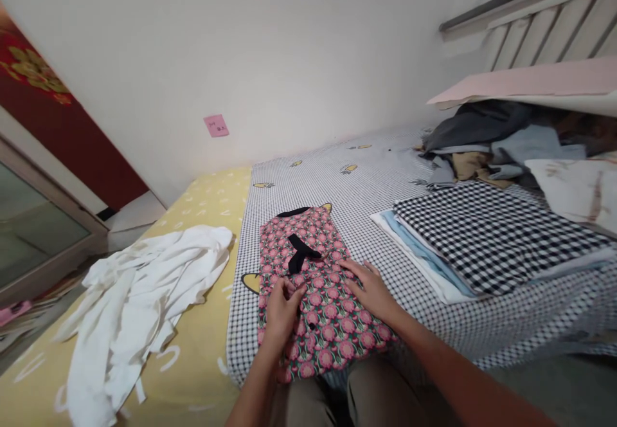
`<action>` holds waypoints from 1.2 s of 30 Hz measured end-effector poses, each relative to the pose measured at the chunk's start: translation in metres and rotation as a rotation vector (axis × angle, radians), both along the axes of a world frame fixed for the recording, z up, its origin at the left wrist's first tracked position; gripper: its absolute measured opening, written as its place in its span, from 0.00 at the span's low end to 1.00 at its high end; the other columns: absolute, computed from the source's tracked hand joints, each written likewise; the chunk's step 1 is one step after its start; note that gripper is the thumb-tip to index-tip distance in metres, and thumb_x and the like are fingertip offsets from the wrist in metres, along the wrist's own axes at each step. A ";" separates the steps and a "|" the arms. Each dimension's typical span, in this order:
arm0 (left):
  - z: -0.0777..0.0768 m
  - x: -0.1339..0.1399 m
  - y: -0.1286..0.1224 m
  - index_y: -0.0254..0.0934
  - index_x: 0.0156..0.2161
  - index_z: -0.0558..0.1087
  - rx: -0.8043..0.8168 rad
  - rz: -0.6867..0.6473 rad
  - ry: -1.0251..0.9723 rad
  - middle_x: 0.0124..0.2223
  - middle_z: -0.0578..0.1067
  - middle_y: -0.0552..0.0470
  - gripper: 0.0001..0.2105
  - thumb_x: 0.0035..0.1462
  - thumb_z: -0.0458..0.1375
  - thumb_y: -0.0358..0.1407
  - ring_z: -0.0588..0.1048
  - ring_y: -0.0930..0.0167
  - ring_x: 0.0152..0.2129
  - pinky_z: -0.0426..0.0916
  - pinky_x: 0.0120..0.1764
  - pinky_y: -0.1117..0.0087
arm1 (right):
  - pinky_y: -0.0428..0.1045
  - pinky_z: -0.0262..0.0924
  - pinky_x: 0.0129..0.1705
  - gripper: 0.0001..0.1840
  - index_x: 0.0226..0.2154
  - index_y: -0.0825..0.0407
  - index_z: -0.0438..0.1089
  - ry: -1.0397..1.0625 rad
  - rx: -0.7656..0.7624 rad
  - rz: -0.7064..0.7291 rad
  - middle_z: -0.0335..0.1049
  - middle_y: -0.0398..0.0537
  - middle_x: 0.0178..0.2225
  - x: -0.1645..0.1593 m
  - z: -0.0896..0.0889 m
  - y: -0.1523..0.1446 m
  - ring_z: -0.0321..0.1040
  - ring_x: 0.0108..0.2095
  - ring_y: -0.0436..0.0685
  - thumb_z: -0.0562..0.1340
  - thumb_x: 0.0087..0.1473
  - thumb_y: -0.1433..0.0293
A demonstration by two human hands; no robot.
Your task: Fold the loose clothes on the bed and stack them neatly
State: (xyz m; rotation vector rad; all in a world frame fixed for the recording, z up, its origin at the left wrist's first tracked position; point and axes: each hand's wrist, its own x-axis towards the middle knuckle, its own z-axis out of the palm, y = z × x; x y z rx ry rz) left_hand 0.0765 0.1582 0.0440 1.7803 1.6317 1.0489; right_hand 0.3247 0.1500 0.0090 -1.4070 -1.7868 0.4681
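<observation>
A pink flower-print garment (322, 311) with a black collar and a black bow lies folded on the checked bed sheet (366, 189) in front of me. My left hand (281, 308) rests on its lower left part, fingers curled and pinching the fabric. My right hand (370, 285) lies flat on the garment's right edge, fingers spread and pointing left toward the bow.
A crumpled white garment (139, 305) lies on the yellow sheet at left. A folded stack topped with black-and-white gingham (491, 234) sits at right. Behind it is a heap of unfolded clothes (486, 137) and a pillow (578, 195). A wall bounds the far side.
</observation>
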 end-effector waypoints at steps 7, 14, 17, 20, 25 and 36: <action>0.014 0.010 -0.018 0.41 0.57 0.70 0.209 -0.010 0.169 0.59 0.67 0.41 0.18 0.63 0.52 0.35 0.71 0.60 0.53 0.68 0.53 0.56 | 0.70 0.43 0.66 0.29 0.56 0.44 0.71 0.126 0.025 0.003 0.73 0.50 0.57 0.002 0.006 -0.001 0.67 0.58 0.62 0.55 0.52 0.72; 0.005 0.009 -0.016 0.57 0.65 0.64 0.217 -0.433 0.749 0.69 0.64 0.56 0.21 0.69 0.49 0.41 0.58 0.58 0.67 0.51 0.66 0.43 | 0.66 0.48 0.66 0.22 0.43 0.44 0.78 0.337 0.008 -0.020 0.78 0.46 0.50 0.002 0.010 0.001 0.68 0.55 0.63 0.60 0.46 0.72; -0.001 0.011 -0.010 0.57 0.68 0.57 0.103 -0.397 0.826 0.72 0.57 0.59 0.22 0.70 0.45 0.43 0.55 0.60 0.69 0.51 0.66 0.43 | 0.61 0.63 0.57 0.15 0.41 0.46 0.78 0.486 -0.020 -0.073 0.80 0.48 0.45 0.009 0.015 0.004 0.73 0.49 0.61 0.60 0.51 0.66; 0.000 0.013 -0.008 0.58 0.68 0.56 0.044 -0.408 0.857 0.72 0.55 0.60 0.23 0.71 0.44 0.44 0.52 0.61 0.70 0.50 0.67 0.44 | 0.58 0.68 0.50 0.18 0.45 0.48 0.75 0.614 -0.010 -0.177 0.79 0.51 0.44 0.019 0.025 -0.005 0.76 0.43 0.60 0.57 0.57 0.59; 0.004 0.013 -0.009 0.58 0.68 0.56 0.045 -0.397 0.876 0.72 0.54 0.60 0.23 0.71 0.44 0.44 0.52 0.61 0.70 0.49 0.68 0.45 | 0.64 0.57 0.60 0.17 0.48 0.44 0.75 0.432 0.086 -0.194 0.78 0.50 0.48 0.013 0.035 -0.079 0.70 0.53 0.62 0.56 0.61 0.63; 0.004 0.013 -0.012 0.57 0.69 0.54 0.030 -0.424 0.876 0.73 0.53 0.58 0.23 0.71 0.43 0.45 0.50 0.60 0.70 0.48 0.67 0.43 | 0.62 0.58 0.53 0.17 0.42 0.43 0.76 -0.214 0.232 -0.254 0.79 0.46 0.45 -0.001 0.039 -0.149 0.71 0.49 0.61 0.52 0.68 0.61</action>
